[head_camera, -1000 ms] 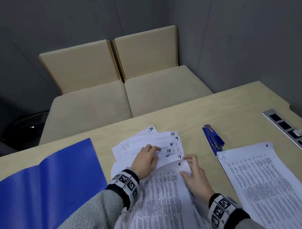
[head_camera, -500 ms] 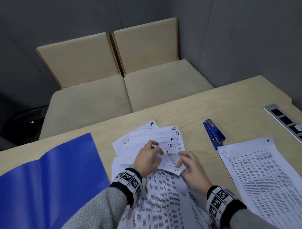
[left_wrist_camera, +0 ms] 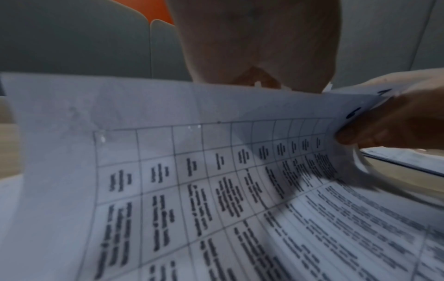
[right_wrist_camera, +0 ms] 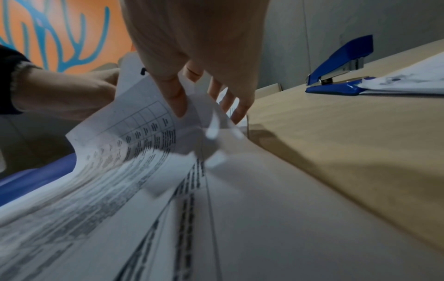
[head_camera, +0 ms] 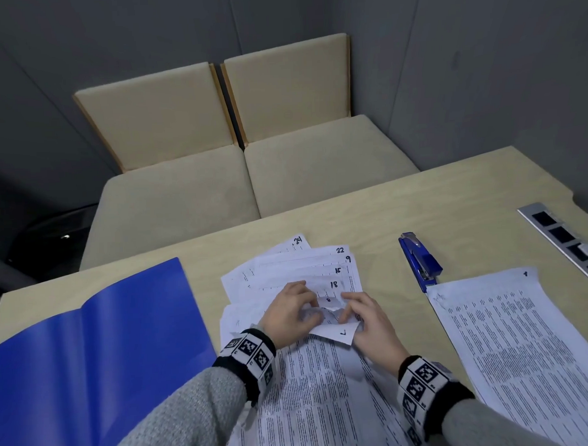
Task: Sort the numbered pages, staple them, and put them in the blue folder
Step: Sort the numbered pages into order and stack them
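Both hands (head_camera: 326,316) on page corners (head_camera: 336,331), bare table (head_camera: 379,216) beyond.

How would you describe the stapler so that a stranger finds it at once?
Start at the wooden table. Right of the fanned numbered pages, at the top left corner of the separate paper stack, lies the stapler. It is the only small blue thing; the blue folder is large and flat.

1. One blue folder (head_camera: 100,349) lay open on the one table (head_camera: 451,197).
2. One blue stapler (head_camera: 420,262) was there.
3. Two paper lots: a fanned pile (head_camera: 287,269) and a separate stack (head_camera: 523,341).
4. Six page numbers showed in the fan.
5. Two hands: left hand (head_camera: 289,314), right hand (head_camera: 373,323).
6. Two seat cushions (head_camera: 251,177) stood behind.
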Tool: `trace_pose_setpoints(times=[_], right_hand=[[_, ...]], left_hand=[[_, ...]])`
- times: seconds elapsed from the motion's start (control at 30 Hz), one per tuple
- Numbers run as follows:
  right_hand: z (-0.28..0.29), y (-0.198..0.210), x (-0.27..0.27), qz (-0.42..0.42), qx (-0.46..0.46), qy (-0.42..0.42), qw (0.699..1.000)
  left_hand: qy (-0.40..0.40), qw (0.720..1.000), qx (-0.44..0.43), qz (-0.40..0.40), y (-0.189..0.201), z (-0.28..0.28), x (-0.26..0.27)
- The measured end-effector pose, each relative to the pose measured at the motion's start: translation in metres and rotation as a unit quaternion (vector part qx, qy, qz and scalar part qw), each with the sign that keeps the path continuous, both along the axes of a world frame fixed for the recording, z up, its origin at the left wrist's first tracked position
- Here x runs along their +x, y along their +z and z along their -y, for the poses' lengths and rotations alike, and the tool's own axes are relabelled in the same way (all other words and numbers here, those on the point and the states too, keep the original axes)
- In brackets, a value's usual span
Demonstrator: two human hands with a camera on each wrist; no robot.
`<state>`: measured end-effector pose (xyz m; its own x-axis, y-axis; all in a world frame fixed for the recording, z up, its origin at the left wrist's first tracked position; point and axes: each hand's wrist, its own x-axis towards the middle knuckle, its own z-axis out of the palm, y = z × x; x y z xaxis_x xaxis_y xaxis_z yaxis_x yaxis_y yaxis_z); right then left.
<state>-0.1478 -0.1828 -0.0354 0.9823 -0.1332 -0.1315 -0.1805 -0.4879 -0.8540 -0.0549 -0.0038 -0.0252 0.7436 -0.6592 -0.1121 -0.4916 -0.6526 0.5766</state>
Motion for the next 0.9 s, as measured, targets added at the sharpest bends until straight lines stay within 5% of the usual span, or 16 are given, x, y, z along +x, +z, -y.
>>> trace_pose_setpoints(times=[0.3, 0.53, 0.77, 0.9], right_hand=[[0.000, 0.000, -0.003, 0.005, 0.050, -0.044, 0.998], [0.003, 0.004, 0.001, 0.015, 0.047, -0.053, 0.997], [0.003, 0.014, 0.002, 0.014, 0.056, -0.044, 0.997], [0.003, 0.014, 0.004, 0.010, 0.087, -0.057, 0.995]], left_hand=[[0.090, 0.976, 0.152, -0.128, 0.029, 0.015, 0.024], [0.202, 0.954, -0.079, -0.209, 0.037, 0.001, 0.027], [0.158, 0.983, -0.051, -0.078, 0.044, -0.004, 0.016], [0.034, 0.987, 0.008, 0.158, 0.054, -0.008, 0.012]])
